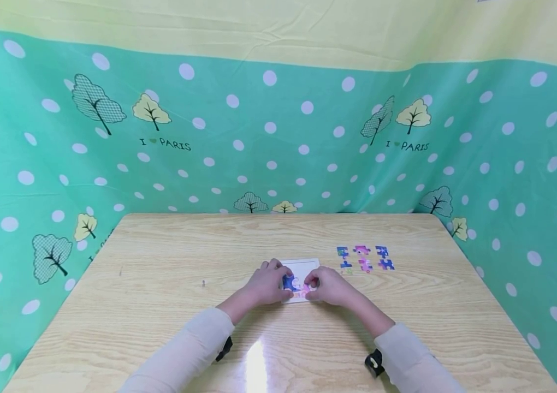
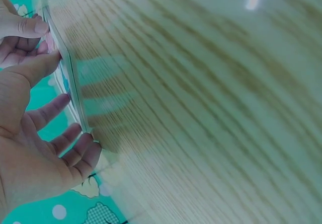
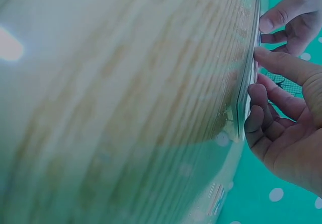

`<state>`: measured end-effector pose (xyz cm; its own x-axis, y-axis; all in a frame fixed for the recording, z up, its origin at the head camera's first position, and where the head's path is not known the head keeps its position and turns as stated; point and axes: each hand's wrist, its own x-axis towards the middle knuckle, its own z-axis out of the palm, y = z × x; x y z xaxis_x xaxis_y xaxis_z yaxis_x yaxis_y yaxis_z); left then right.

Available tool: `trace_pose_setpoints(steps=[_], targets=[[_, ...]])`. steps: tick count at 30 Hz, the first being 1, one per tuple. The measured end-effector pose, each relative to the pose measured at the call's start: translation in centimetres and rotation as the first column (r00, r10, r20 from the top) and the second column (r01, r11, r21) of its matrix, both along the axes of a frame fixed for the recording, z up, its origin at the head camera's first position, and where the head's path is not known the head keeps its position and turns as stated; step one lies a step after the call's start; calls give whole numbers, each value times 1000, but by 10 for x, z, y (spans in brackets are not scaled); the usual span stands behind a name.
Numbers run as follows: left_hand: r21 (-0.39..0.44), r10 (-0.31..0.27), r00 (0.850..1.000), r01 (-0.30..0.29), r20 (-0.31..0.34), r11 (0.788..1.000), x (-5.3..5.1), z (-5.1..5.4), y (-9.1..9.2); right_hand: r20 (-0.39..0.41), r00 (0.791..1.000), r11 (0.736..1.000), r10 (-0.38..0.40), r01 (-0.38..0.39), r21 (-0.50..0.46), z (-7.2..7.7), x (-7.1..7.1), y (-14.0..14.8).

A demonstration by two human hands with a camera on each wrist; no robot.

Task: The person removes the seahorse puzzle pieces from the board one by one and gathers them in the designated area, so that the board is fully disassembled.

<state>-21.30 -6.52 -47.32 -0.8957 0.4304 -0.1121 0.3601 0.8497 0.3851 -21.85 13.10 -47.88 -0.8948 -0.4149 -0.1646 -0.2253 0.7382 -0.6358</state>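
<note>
A white puzzle tray (image 1: pixel 300 264) lies on the table, partly filled with blue and pink pieces. My left hand (image 1: pixel 270 283) rests over its left side, thumb and index finger spread apart around a blue jigsaw piece (image 1: pixel 289 283). In the left wrist view, the fingertips (image 2: pixel 86 137) touch the tray's edge. From the right, my right hand (image 1: pixel 331 286) pinches a pink jigsaw piece (image 1: pixel 306 287) between thumb and index finger at the tray's lower right. Its other fingers (image 3: pixel 255 116) are curled beside the tray. The hands partly hide the tray's contents.
Loose jigsaw pieces lie right of the tray: blue-green ones (image 1: pixel 342 252), pink ones (image 1: pixel 362 250) and dark blue ones (image 1: pixel 382 251). A small dark mark (image 1: pixel 203 283) shows on the wooden table (image 1: pixel 170 256). A green dotted curtain (image 1: pixel 268 147) hangs behind and at both sides.
</note>
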Motion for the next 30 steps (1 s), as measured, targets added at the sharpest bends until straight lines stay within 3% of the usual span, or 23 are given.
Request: trace_pose_setpoints(steps=[30], targets=[[-21,3,1000,-3,0,1000,-3,-3,1,-68,997,998,38,-34,59,10,2,-3]])
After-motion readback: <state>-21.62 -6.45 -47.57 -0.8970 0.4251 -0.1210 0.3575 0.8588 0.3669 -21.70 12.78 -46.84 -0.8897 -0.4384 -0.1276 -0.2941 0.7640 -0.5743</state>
